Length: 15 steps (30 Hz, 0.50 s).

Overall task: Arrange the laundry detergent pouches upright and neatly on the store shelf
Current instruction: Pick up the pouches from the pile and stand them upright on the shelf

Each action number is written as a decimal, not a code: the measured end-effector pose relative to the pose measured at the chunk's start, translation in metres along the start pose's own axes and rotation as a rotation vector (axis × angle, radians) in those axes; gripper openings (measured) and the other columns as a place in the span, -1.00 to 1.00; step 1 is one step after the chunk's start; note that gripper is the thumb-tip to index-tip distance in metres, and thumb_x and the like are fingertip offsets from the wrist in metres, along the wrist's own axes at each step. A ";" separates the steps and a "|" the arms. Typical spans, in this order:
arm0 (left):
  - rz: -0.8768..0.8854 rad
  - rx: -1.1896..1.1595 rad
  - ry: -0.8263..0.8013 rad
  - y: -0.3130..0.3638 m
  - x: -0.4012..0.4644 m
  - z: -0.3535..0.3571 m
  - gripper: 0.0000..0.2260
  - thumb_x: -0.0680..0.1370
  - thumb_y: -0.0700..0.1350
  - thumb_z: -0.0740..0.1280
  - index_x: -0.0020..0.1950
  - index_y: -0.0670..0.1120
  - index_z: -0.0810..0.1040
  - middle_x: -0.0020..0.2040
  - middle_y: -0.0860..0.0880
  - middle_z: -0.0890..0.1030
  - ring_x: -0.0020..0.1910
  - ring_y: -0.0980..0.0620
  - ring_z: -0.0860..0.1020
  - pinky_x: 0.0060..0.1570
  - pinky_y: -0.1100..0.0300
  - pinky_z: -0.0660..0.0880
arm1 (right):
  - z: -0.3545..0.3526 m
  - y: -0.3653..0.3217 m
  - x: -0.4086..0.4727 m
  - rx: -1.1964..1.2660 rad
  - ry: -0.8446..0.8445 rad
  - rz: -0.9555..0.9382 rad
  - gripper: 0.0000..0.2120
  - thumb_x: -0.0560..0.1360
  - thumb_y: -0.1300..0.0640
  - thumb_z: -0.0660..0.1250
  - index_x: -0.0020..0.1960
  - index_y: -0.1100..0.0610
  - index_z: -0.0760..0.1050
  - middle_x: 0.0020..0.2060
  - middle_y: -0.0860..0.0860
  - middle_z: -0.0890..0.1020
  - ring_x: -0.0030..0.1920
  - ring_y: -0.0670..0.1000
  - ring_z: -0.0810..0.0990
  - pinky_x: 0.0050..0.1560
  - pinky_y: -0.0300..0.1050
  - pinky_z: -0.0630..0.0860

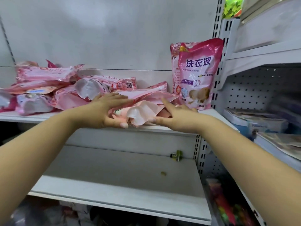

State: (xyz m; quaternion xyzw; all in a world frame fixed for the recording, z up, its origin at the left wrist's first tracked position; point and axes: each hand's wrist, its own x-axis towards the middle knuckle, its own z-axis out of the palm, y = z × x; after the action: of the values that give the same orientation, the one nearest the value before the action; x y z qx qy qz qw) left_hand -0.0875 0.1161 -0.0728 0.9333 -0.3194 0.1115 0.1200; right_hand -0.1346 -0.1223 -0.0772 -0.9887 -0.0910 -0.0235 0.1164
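Observation:
Two pink detergent pouches stand upright at the right end of the white shelf [211, 113], the front one [196, 74] hiding most of the one behind it [174, 66]. A heap of several pink pouches [48, 85] lies flat across the left and middle of the shelf. One flat pouch [141, 110] lies at the shelf's front edge with its white base toward me. My left hand [105, 111] grips its left side, fingers on top and thumb underneath. My right hand [175, 116] holds its right side, forefinger pointing up.
A lower white shelf [114, 185] carries a small green clip [176, 155] and a yellowish scrap [163, 173]. Slotted uprights [218, 30] bound the bay on the right. A neighbouring pegboard rack [254, 88] holds boxed goods [257, 121].

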 end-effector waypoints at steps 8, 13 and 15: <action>-0.073 -0.060 -0.053 0.071 0.000 -0.001 -0.48 0.47 0.37 0.11 0.40 0.34 0.12 0.29 0.15 0.44 0.02 0.07 0.57 0.40 -0.01 0.08 | 0.002 0.017 -0.030 -0.065 0.056 -0.024 -0.23 0.37 -0.48 -0.06 0.49 -0.18 -0.02 0.50 -0.08 0.13 0.49 -0.01 0.01 0.40 0.08 -0.04; -0.105 0.012 0.084 0.071 0.007 0.010 -0.56 0.54 0.21 0.08 0.43 0.28 0.17 0.07 -0.01 0.62 0.21 0.02 0.45 0.42 -0.05 0.08 | 0.001 0.023 -0.058 -0.208 0.122 -0.066 -0.38 0.46 -0.34 0.08 0.46 -0.15 0.13 0.44 -0.16 0.25 0.42 -0.03 0.12 0.38 -0.01 -0.01; -0.122 0.043 0.138 0.070 0.012 0.018 -0.56 0.54 0.24 0.06 0.42 0.28 0.19 -0.13 0.09 0.59 0.28 0.00 0.41 0.44 -0.08 0.01 | -0.003 0.028 -0.061 -0.141 0.185 -0.073 -0.48 0.47 -0.27 0.15 0.39 -0.14 0.29 0.31 -0.15 0.43 0.35 -0.03 0.26 0.38 0.00 0.08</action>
State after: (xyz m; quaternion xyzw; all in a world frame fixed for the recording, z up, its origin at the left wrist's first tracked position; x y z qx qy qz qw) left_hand -0.1194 0.0501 -0.0757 0.9434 -0.2506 0.1750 0.1284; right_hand -0.1895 -0.1600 -0.0849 -0.9841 -0.1139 -0.1253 0.0535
